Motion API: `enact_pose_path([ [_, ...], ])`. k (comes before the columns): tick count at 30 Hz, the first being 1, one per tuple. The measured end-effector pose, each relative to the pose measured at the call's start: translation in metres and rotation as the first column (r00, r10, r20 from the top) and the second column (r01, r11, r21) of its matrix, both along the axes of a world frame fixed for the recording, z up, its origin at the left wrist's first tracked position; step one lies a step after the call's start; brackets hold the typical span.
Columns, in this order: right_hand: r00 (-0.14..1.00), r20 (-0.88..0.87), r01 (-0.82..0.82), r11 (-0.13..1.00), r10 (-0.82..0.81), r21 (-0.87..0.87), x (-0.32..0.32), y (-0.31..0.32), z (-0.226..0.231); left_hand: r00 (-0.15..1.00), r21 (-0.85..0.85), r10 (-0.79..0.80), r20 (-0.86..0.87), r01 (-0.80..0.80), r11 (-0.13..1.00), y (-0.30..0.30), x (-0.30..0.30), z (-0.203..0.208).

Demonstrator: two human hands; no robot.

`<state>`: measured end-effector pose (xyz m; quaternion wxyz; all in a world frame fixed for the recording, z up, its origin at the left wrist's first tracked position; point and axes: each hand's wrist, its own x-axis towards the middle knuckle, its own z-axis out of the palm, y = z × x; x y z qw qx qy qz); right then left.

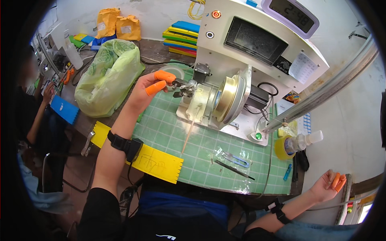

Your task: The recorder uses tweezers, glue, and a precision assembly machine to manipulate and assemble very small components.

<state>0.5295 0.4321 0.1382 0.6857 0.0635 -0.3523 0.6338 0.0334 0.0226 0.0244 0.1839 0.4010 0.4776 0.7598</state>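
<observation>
The left hand (141, 91), wearing orange rubber finger covers, is touching a dark metal fitting (186, 90), its grip hard to make out, left of a glossy cream-coloured wheel (226, 98) on a white machine (219, 32); far right, the right hand (326, 187) is loosely folding its fingers together

Brown table (151, 49) with green gridded mat (159, 122), pale-green bag (108, 80) and stacked coloured boards (181, 38)

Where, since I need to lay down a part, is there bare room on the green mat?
The green mat is bare between the yellow strip and the machine, left of the thin stick; another patch lies between that stick and the black rod. The mat's right edge is crowded by the tape roll and clear bottle.
</observation>
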Motion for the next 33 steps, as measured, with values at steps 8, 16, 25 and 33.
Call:
enact_pose_path([
  [8,0.114,0.907,-0.358,0.834,-0.406,0.419,-0.087,-0.101,0.009,1.0,0.003,-0.011,-0.007,0.011,1.0,-0.001,0.0,-0.001],
  [16,-0.139,0.793,-0.732,0.601,-0.593,0.321,-0.144,-0.125,-0.051,1.0,0.001,-0.014,-0.027,0.014,1.0,0.002,0.002,0.006],
  [25,-0.227,0.833,-0.699,0.68,-0.505,0.222,-0.145,-0.131,-0.062,1.0,-0.032,-0.018,-0.014,0.017,0.999,0.0,0.002,0.002],
  [33,-0.149,0.809,-0.691,0.645,-0.568,0.325,-0.138,-0.124,-0.074,1.0,-0.017,-0.003,-0.015,0.003,1.0,-0.007,-0.004,-0.005],
])
